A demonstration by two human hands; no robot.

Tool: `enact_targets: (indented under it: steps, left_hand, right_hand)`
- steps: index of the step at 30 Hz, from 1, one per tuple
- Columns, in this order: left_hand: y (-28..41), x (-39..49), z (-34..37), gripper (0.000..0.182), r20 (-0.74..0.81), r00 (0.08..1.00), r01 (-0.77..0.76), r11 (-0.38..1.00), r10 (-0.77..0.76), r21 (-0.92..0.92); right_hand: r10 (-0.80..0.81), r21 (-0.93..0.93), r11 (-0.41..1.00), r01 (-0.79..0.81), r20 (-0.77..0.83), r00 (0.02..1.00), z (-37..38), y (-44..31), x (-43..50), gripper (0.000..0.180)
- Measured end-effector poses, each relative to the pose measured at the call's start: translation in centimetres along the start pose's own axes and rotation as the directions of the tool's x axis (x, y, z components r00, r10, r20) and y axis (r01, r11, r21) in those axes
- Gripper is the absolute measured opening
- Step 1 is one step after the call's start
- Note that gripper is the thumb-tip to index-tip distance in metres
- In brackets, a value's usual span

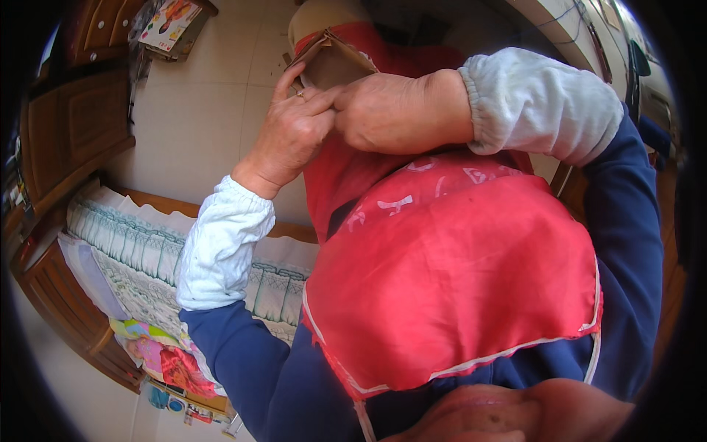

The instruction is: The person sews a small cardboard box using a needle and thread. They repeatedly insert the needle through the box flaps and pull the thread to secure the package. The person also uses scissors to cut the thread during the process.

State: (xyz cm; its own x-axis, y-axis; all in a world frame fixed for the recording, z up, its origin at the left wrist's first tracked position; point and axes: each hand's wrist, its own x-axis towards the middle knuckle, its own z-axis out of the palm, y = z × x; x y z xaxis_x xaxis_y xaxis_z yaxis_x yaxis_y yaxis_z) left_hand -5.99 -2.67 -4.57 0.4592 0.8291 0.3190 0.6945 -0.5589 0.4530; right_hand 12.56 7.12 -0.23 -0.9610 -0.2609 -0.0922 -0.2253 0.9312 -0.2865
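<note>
A brown piece, apparently cardboard or paper (337,63), with folded edges rests over the lap, above a red apron (453,265). My left hand (295,121), wearing a ring, is at its lower left edge, with one finger raised against the side. Its other fingers meet my right hand (386,113), which is curled at the lower edge of the brown piece. The fingertips of both hands touch each other, and what lies between them is hidden. White sleeve covers (226,248) reach over both forearms.
A wooden sofa with a patterned cover (138,237) stands at the left, with colourful cloths on it. Beyond it are a wooden cabinet (77,121) and a printed box (168,27) on the tiled floor (193,116). Small scraps lie near the brown piece.
</note>
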Motion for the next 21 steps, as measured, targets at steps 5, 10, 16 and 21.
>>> enact_targets:
  steps: [5,10,16,21]
  left_hand:
    - [-0.3,0.3,-0.8,0.009,0.060,0.998,0.004,1.000,-0.006,0.030]
    - [-1.0,1.3,-1.5,0.013,0.107,0.994,0.005,0.999,-0.009,0.038]
    - [-0.9,1.8,-2.0,0.013,0.125,0.992,0.007,0.998,-0.014,0.060]
    - [-0.8,1.6,-2.0,0.012,0.117,0.993,0.003,0.998,-0.011,0.068]
  right_hand:
    - [0.040,0.022,0.999,-0.041,0.044,0.998,-0.6,1.3,-0.5,0.013]
    - [0.055,0.066,0.996,-0.061,0.087,0.995,-2.5,2.7,-0.9,0.012]
    - [0.083,0.081,0.992,-0.095,0.144,0.986,-3.2,3.3,-1.0,0.013]
    - [0.041,0.043,0.998,-0.044,0.064,0.997,-3.5,3.4,-0.8,0.013]
